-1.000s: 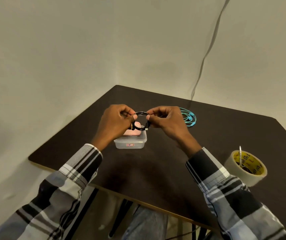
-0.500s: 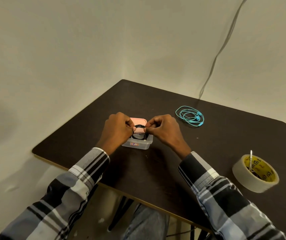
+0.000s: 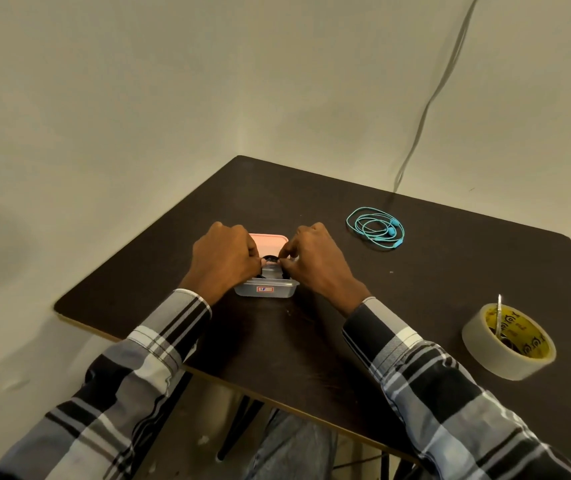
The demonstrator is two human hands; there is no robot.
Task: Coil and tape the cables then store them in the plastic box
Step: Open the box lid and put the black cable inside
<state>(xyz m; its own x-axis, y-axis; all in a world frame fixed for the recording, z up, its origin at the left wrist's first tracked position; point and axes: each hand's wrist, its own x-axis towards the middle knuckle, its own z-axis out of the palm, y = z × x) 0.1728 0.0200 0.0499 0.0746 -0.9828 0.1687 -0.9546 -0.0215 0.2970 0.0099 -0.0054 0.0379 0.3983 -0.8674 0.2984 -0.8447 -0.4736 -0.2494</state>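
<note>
Head view: plain pale walls meeting in a corner behind a dark brown worktop (image 3: 311,341), its far corner tucked into that corner; a thin grey wire (image 3: 439,88) running down the right-hand wall to the worktop's back edge.

Near the middle of the worktop, a small clear plastic box (image 3: 266,290) with a red-and-white label on its near wall; a pink lid (image 3: 270,240) showing just behind it, between the knuckles. Above the box's opening, a coiled black cable (image 3: 270,258), only a short arc of it visible, the rest hidden by fingers; whether it touches the box floor, impossible to tell.

Left hand (image 3: 223,261) over the box's left side, fingers curled, fingertips pinching the left end of the black cable. Right hand (image 3: 318,263) mirrored over the right side, fingers curled, pinching the right end of the same coil. Both wrists in checked grey, black and white sleeves (image 3: 159,344), reaching in from the near edge.

Well to the right of the box and further back, a loosely coiled turquoise earphone cable (image 3: 375,228) lying flat on the worktop, untaped. Near the right front edge, well apart from everything else, a roll of pale tape (image 3: 505,358) with a yellow printed core, lying flat; a slim pale object (image 3: 499,308) standing up out of the core, too small to identify.

Under the worktop, dark table legs and a knee in blue jeans (image 3: 294,448).
</note>
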